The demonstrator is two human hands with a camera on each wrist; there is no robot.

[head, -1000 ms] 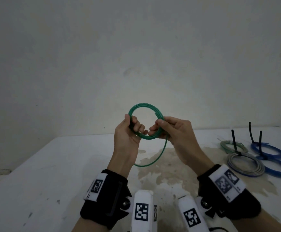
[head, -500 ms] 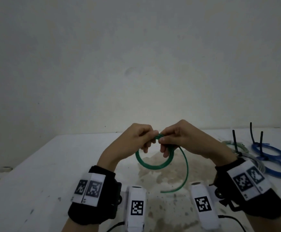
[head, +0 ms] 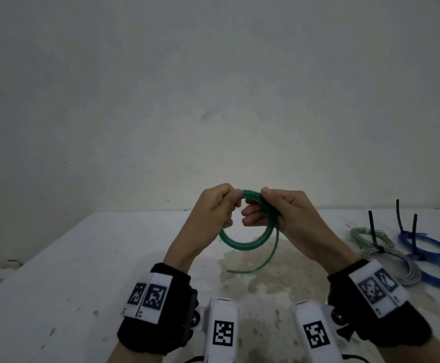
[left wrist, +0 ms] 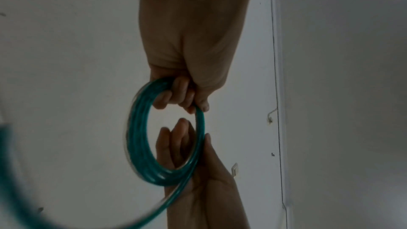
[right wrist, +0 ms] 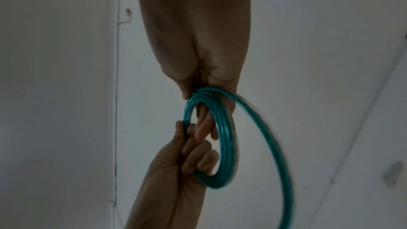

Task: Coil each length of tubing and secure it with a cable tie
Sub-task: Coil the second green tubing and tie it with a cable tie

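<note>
Hanging upright, green tubing (head: 242, 244) coil, tail (head: 263, 263) downward.

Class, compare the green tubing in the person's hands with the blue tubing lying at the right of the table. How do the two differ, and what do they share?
The green tubing is held above the table by the left hand and right hand; the blue tubing lies on the table. The green tubing has a loose tail hanging and no tie visible; the blue tubing carries black cable ties. Both are wound into round coils.
</note>
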